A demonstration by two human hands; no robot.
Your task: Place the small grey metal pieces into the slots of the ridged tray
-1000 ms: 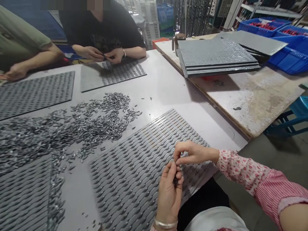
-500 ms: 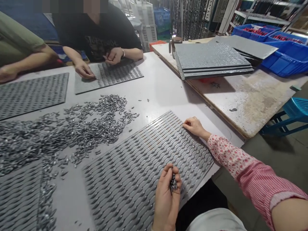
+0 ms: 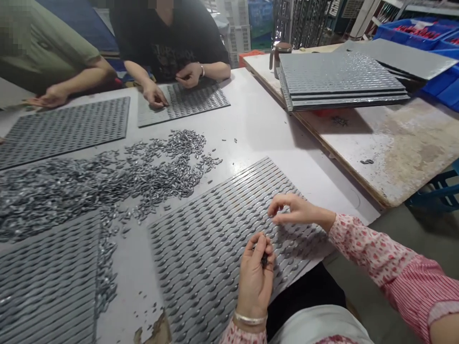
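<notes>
A grey slotted tray (image 3: 215, 224) lies on the white table in front of me, its slots filled with small metal pieces. My left hand (image 3: 255, 277) hovers over its near edge, fingers curled round a small bunch of dark metal pieces (image 3: 264, 259). My right hand (image 3: 292, 210) hangs just above the tray's right part, thumb and fingers pinched together; whether a piece sits between them is too small to see. A wide heap of loose metal pieces (image 3: 107, 181) spreads over the table to the left of the tray.
Another slotted tray (image 3: 46, 282) lies at the near left. Across the table two people work with their hands at trays (image 3: 182, 102) (image 3: 68, 126). A stack of grey trays (image 3: 340, 81) rests on the worn side table (image 3: 394, 143) at right, with blue crates behind.
My right hand has come back from the tray's far right edge toward my left hand and now pinches above the tray. The view shifted slightly.
</notes>
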